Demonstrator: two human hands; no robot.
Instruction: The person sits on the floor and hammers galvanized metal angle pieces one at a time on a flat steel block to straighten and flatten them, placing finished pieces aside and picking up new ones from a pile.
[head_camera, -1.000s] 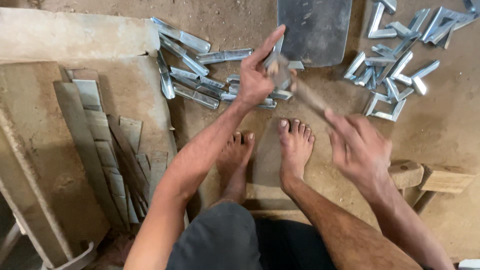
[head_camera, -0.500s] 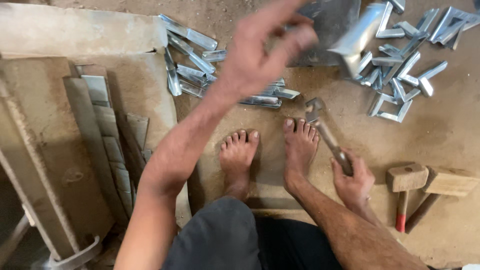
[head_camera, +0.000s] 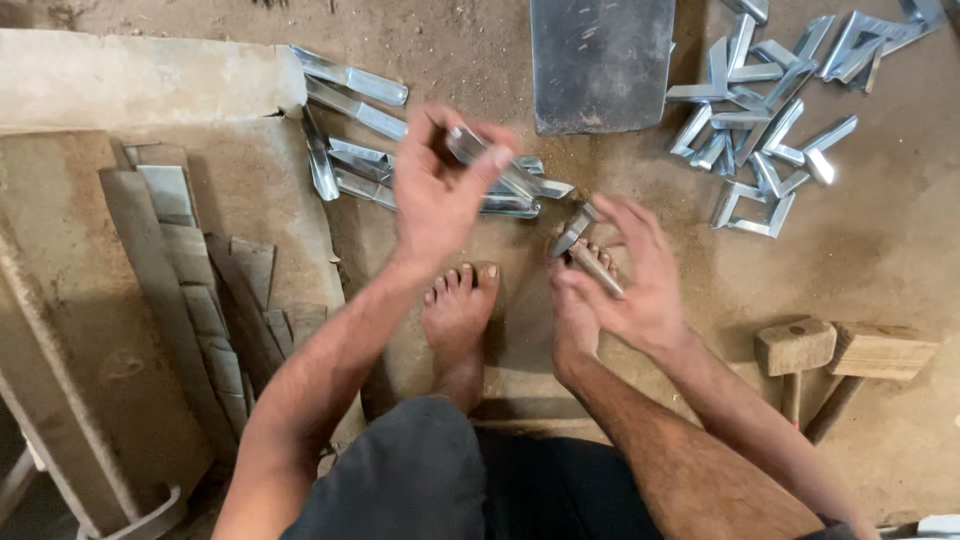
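metal strip (head_camera: 480, 155) pinched in left hand (head_camera: 437, 195) — hammer (head_camera: 585, 250) in right hand (head_camera: 635, 280)

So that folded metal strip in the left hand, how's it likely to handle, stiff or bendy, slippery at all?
The folded metal strip in the left hand looks like thin sheet metal, so probably light and stiff along its creases. Its shiny surface may be somewhat slippery, and the cut edges could be sharp. Being flat-sided, it's unlikely to roll if set on the dusty floor.

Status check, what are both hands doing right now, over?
Left hand grips a folded metal strip. Right hand holds a small hammer. Both above bare feet; nothing between them.
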